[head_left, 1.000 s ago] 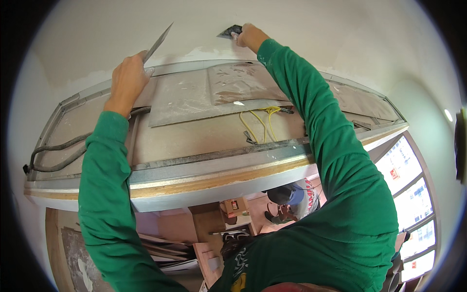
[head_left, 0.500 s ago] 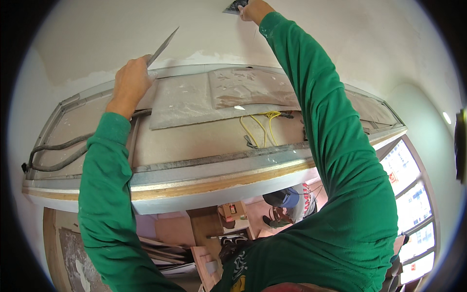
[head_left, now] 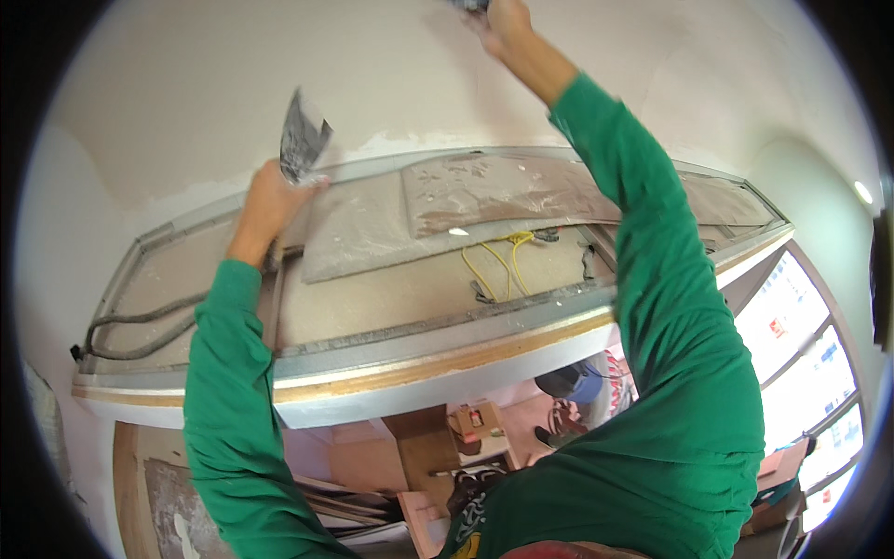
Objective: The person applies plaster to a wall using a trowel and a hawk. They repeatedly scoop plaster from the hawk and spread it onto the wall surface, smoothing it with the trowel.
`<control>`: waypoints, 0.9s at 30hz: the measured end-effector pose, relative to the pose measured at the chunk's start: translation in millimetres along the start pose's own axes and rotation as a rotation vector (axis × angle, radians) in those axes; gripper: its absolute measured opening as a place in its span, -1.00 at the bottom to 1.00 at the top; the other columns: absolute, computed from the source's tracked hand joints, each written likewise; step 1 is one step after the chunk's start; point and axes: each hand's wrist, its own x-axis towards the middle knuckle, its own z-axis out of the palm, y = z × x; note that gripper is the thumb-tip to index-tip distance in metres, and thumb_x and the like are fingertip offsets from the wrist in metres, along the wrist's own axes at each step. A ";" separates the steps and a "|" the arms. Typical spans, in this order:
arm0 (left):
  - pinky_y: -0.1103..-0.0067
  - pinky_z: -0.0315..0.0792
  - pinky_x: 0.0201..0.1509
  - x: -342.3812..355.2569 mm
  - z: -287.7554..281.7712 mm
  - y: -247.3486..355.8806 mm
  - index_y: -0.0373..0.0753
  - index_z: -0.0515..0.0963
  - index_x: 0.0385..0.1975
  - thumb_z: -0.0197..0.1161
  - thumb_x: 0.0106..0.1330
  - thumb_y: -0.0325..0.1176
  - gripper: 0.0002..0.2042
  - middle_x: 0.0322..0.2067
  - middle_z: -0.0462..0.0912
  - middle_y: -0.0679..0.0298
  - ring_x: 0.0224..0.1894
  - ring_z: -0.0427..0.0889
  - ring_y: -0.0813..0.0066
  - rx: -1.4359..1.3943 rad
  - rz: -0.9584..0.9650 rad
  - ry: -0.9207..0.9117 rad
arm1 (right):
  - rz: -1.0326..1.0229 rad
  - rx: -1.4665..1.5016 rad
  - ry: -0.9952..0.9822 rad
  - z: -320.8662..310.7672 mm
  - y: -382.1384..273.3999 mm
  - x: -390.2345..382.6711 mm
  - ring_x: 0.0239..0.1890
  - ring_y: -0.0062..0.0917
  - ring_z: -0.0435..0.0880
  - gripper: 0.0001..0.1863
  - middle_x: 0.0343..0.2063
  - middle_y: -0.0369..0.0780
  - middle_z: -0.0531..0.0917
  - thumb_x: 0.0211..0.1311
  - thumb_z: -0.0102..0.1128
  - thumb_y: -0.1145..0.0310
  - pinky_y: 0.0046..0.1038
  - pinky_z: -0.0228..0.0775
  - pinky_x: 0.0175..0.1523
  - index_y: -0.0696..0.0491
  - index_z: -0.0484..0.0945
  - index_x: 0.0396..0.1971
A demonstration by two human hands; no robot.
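My left hand (head_left: 268, 207) is closed round a putty knife (head_left: 304, 140) in front of the pale wall. Its wide blade, smeared with grey-white filler, points upward with the flat face showing. Higher and to the right, my right hand (head_left: 508, 30) grips a second dark-bladed putty knife (head_left: 473, 5) close to the plastered wall (head_left: 400, 74). The upper edge of the view cuts off most of that tool, and the hand is slightly blurred. I cannot tell whether its blade touches the wall. A ragged white patch runs along the wall's lower edge.
Below my hands is a framed ledge (head_left: 447, 347) holding a plastic-covered board (head_left: 521, 191), a yellow cord (head_left: 509, 268) and grey flexible conduit (head_left: 140, 353). Far beneath it, a person in a cap (head_left: 579, 382) is near a cardboard box (head_left: 479, 422). Windows (head_left: 792, 326) stand at right.
My right hand has moved right and is partly higher out of view. The left knife has turned from edge-on to showing its flat face. The whole view has shifted slightly.
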 end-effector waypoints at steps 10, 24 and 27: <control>0.65 0.30 -0.70 -33.8 -1.5 64.3 -0.34 0.45 -0.05 0.44 0.14 -0.36 -0.58 -0.57 0.47 0.30 -0.65 0.42 0.62 -1.265 -0.374 -0.998 | -1.106 -1.032 -1.095 -39.7 -81.6 -261.7 0.01 -0.30 0.55 -0.42 0.01 -0.14 0.56 0.11 0.19 0.52 -0.26 0.42 0.05 -0.06 0.49 0.22; 0.66 0.28 -0.64 -37.0 7.3 106.1 -0.33 0.49 -0.25 0.48 0.01 -0.49 -0.67 -0.61 0.49 0.33 -0.68 0.42 0.61 -0.987 -0.192 -0.689 | -0.570 -1.267 -0.559 -80.1 -57.7 -203.9 -0.07 -0.33 0.57 -0.56 -0.05 -0.19 0.58 0.30 0.02 0.44 -0.27 0.42 0.05 -0.03 0.42 0.19; 0.64 0.31 -0.53 -39.7 0.5 96.7 -0.35 0.49 -0.30 0.47 0.07 -0.44 -0.71 -0.60 0.49 0.35 -0.64 0.38 0.60 -0.483 0.127 -0.068 | 0.178 -0.392 -0.208 -25.2 -67.1 -232.3 -0.13 -0.44 0.60 -0.74 -0.15 -0.21 0.59 0.40 -0.11 0.40 -0.30 0.44 -0.04 0.05 0.44 0.01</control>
